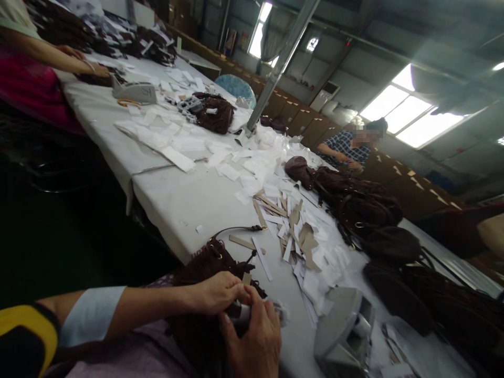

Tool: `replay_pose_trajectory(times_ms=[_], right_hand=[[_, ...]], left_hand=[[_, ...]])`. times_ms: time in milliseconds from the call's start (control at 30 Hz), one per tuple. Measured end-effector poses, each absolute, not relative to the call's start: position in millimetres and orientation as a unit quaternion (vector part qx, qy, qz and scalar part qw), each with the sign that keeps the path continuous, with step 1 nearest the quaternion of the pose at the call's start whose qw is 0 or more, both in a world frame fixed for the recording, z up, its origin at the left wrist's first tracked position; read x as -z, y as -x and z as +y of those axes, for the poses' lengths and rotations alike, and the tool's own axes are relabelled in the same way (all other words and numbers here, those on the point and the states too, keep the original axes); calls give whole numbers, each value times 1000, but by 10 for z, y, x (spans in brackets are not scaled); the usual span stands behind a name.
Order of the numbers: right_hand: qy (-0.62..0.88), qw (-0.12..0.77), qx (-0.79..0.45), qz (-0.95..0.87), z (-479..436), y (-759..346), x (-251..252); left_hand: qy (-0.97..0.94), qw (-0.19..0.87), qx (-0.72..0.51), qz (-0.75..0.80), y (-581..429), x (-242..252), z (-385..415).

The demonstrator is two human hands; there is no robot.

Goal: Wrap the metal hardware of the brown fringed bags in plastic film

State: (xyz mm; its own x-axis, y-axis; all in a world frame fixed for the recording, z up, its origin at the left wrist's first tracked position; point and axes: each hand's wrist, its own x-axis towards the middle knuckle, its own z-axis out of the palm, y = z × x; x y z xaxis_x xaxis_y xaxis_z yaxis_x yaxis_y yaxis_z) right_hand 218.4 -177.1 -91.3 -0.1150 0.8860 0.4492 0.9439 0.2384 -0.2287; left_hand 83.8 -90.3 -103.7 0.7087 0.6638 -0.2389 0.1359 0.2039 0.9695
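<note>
A dark brown handbag [205, 262] with a thin strap and gold-coloured hardware lies in my lap against the table edge. Above it, my left hand [220, 293] is closed, its fingertips pinched together beside those of my right hand. My right hand [258, 331] curls its thumb and fingers around a part of the bag that carries a small white wrapping piece [244, 315]. My fingers hide much of that part. A bit of clear plastic [280, 311] shows just beyond the right fingers.
A white-covered table [165, 194] carries paper scraps and a heap of beige and white strips [293, 231]. A grey tape dispenser [342, 325] stands at the right front, another [136, 93] farther left. Brown bags [350, 199] line the right side. Co-workers stand left and across; a metal post [281, 63] rises mid-table.
</note>
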Motion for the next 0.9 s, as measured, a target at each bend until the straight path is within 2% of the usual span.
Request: replay_pose_trajectory(times_ms=[100, 233, 400, 600, 733, 900], right_hand=[[609, 255, 50, -749, -1723, -2166, 945], [595, 312, 96, -734, -1736, -2167, 1030], [583, 361, 73, -724, -1826, -2214, 1068], [574, 337, 124, -736, -1855, -2271, 1091], [576, 336, 63, -743, -1907, -2281, 1091], [661, 413, -114, -616, -1928, -2292, 1069]], left_hand=[[-629, 678, -199, 325, -840, 1094, -916], [-639, 671, -186, 328, -857, 1105, -950], [-624, 675, -193, 342, -878, 1054, -937], [-541, 766, -122, 324, -777, 833, -877], [-535, 779, -123, 303, -718, 833, -936], [-559, 752, -198, 287, -694, 910, -1036]])
